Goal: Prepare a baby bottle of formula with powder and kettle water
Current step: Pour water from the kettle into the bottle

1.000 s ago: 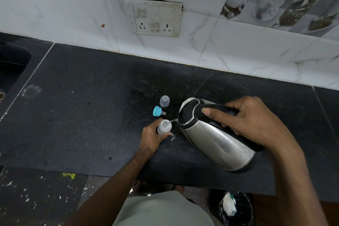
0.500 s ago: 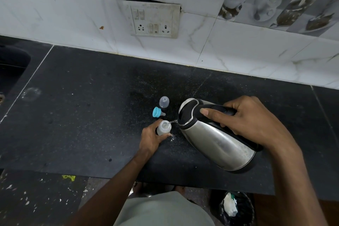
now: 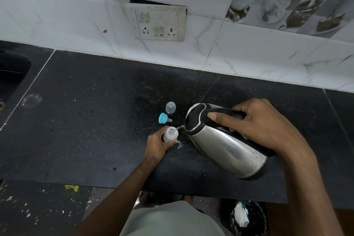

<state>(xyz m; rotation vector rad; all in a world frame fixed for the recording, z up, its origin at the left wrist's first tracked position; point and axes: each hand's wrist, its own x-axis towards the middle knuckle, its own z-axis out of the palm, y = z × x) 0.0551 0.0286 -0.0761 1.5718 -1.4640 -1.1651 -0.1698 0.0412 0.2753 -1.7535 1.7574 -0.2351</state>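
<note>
A small white baby bottle [image 3: 170, 133] stands uncapped on the black counter [image 3: 86, 120], and my left hand [image 3: 158, 144] is wrapped around its lower part. My right hand [image 3: 262, 126] grips the black handle of a steel kettle [image 3: 226, 143], which is tilted left so that a thin stream of water runs from its spout into the bottle's mouth. Just behind the bottle lie the blue ring with teat [image 3: 164, 118] and the clear cap [image 3: 170, 107]. A few drops or powder specks lie on the counter beside the bottle.
A switch and socket plate [image 3: 159, 22] is on the tiled wall behind. A sink [image 3: 11, 71] is at the far left. Below the counter's front edge, a black bin with waste [image 3: 247, 216] stands on the floor at the right.
The view has shifted slightly. The kettle stays tilted and water keeps running into the bottle; both hands hold the same grip.
</note>
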